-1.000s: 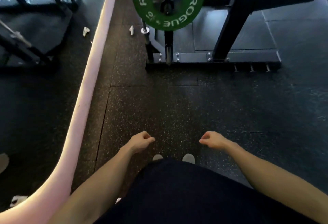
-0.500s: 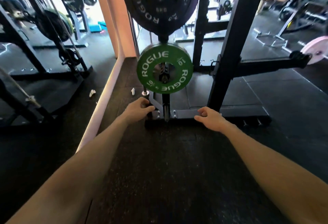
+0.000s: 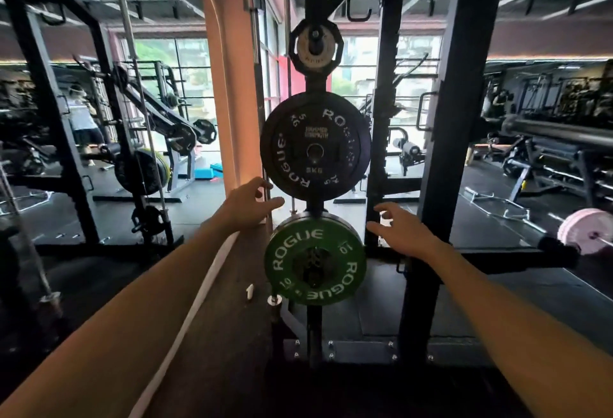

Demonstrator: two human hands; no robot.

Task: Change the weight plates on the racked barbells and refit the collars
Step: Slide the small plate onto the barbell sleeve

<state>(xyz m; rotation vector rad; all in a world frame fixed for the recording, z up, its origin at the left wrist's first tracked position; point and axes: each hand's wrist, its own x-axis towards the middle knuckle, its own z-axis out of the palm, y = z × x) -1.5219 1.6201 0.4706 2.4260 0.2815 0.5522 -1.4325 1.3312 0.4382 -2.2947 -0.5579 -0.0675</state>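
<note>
A black Rogue plate (image 3: 315, 145) with a smaller Hammer Strength 5 kg plate in front hangs on a storage peg of the black rack post (image 3: 315, 324). Below it hangs a green Rogue 10 plate (image 3: 315, 261). Above sits a small black-rimmed plate (image 3: 315, 44). My left hand (image 3: 248, 205) reaches up with spread fingers, its fingertips at the black plate's lower left edge. My right hand (image 3: 403, 230) is raised with relaxed fingers to the right of the green plate, apart from both plates. A racked barbell sleeve (image 3: 557, 130) juts in at the right.
A thick black upright (image 3: 454, 152) stands just right of my right hand. An orange-lit pillar (image 3: 229, 102) rises behind my left hand. A pink plate on a bar (image 3: 587, 232) lies low at far right. A person (image 3: 81, 119) stands among racks at far left.
The view has tilted up from the floor to the plate storage post. Both hands have risen from loosely curled near my waist to spread fingers beside the black and green plates.
</note>
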